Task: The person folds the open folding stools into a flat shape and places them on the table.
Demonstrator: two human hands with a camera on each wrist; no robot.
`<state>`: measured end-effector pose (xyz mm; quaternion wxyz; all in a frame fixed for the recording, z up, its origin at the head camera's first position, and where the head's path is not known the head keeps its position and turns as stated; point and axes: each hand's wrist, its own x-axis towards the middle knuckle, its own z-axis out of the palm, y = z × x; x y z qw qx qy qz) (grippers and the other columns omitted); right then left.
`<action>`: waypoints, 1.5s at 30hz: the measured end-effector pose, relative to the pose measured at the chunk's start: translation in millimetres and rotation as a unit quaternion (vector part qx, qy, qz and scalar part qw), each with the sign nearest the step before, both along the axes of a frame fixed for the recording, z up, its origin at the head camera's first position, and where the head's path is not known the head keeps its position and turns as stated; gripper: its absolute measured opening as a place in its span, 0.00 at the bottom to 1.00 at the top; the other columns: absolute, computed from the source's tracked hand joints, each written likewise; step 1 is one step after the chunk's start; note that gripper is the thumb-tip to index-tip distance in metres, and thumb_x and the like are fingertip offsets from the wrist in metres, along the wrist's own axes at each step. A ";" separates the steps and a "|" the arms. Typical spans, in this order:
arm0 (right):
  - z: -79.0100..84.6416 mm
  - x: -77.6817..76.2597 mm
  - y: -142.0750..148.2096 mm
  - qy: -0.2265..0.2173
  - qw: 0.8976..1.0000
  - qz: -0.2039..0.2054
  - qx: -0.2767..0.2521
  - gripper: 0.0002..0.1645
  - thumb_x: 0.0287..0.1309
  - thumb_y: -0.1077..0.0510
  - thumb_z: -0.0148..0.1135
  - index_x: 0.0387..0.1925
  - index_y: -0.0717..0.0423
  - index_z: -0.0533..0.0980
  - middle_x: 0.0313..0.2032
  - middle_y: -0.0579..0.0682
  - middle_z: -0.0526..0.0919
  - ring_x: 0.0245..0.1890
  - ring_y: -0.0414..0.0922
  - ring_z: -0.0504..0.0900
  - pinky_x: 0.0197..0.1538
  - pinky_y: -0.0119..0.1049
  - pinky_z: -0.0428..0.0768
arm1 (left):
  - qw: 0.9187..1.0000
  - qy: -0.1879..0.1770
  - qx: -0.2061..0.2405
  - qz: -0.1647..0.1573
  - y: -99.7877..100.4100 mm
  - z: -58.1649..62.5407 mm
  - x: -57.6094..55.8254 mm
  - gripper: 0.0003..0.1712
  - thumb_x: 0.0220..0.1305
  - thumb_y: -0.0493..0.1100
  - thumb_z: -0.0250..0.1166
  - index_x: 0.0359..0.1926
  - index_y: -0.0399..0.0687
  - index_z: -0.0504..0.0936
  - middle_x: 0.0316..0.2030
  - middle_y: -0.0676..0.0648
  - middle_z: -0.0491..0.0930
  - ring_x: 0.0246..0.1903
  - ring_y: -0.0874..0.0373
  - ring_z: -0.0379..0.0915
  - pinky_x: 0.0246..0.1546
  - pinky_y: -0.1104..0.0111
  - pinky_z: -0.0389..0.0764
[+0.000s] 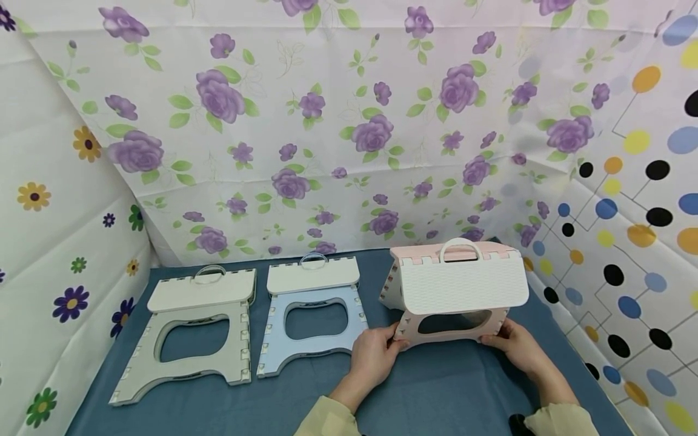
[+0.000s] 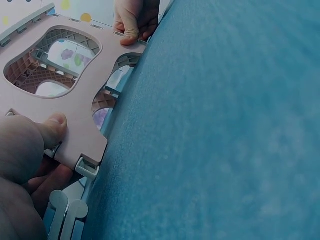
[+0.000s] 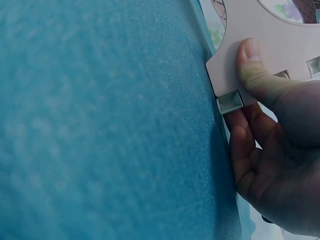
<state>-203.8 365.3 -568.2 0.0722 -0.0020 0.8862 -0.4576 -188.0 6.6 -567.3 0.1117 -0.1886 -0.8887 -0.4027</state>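
A pink and white folding step stool (image 1: pixel 463 283) stands unfolded at the right of the cloth, its white top panels sloping like a roof and a white carrying loop on its ridge. At the lower left of its near pink leg panel (image 2: pixel 75 122), my left hand (image 1: pixel 373 358) grips the edge, thumb on the front face and fingers behind. My right hand (image 1: pixel 520 346) holds the lower right corner of the same panel in the same way. In the right wrist view the right thumb (image 3: pixel 251 60) lies flat on the pink plastic.
Left of my hands a light blue and white folded stool (image 1: pixel 272 333) lies flat. Farther left lies a grey-green folded stool (image 1: pixel 240 345). Dark blue cloth (image 1: pixel 436 387) covers the table. Patterned curtains (image 1: pixel 338 121) hang behind it and at both sides.
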 end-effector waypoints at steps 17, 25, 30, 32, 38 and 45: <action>1.2 -1.3 -0.7 -0.006 1.000 0.003 -0.007 0.30 0.71 0.51 0.72 0.65 0.64 0.76 0.55 0.58 0.86 0.51 0.48 0.82 0.48 0.38 0.79 | 1.000 -0.001 -0.009 -0.005 1.1 0.5 -1.9 0.15 0.67 0.54 0.75 0.51 0.57 0.93 0.24 0.61 0.83 0.20 0.75 0.68 0.21 0.74 0.67; 2.1 -0.4 -1.2 -0.010 1.000 0.007 -0.016 0.29 0.71 0.52 0.72 0.64 0.66 0.76 0.55 0.58 0.86 0.50 0.47 0.82 0.47 0.37 0.79 | 1.000 -0.005 -0.015 -0.001 2.6 -1.2 -1.3 0.09 0.67 0.53 0.76 0.44 0.58 0.92 0.21 0.64 0.78 0.19 0.75 0.66 0.21 0.73 0.66; 1.3 -0.2 -0.9 -0.016 1.000 0.006 -0.012 0.29 0.72 0.52 0.71 0.64 0.65 0.76 0.55 0.57 0.86 0.50 0.45 0.83 0.48 0.38 0.79 | 1.000 -0.001 -0.019 0.001 3.3 -2.7 -0.9 0.11 0.67 0.53 0.76 0.45 0.57 0.92 0.21 0.64 0.78 0.19 0.75 0.66 0.21 0.73 0.67; 0.8 -0.2 -0.9 -0.018 1.000 0.004 -0.013 0.29 0.72 0.52 0.71 0.64 0.65 0.76 0.55 0.57 0.86 0.50 0.46 0.83 0.48 0.38 0.80 | 1.000 -0.001 -0.022 0.001 3.3 -2.8 -0.6 0.10 0.68 0.54 0.75 0.44 0.57 0.92 0.20 0.64 0.77 0.19 0.75 0.66 0.20 0.73 0.66; 1.0 0.1 -2.0 -0.017 1.000 0.007 -0.014 0.29 0.73 0.53 0.70 0.65 0.67 0.76 0.57 0.59 0.85 0.52 0.48 0.83 0.49 0.40 0.80 | 1.000 -0.009 -0.024 -0.001 3.3 -1.7 0.5 0.09 0.69 0.54 0.74 0.39 0.57 0.90 0.16 0.64 0.71 0.16 0.74 0.62 0.18 0.73 0.64; -0.3 -0.2 -1.6 -0.017 1.000 0.006 -0.006 0.28 0.74 0.54 0.69 0.65 0.68 0.76 0.57 0.59 0.85 0.52 0.48 0.82 0.49 0.40 0.80 | 0.999 -0.009 -0.032 -0.004 3.4 -1.0 2.0 0.12 0.70 0.55 0.73 0.31 0.58 0.84 0.14 0.63 0.65 0.13 0.72 0.58 0.16 0.73 0.60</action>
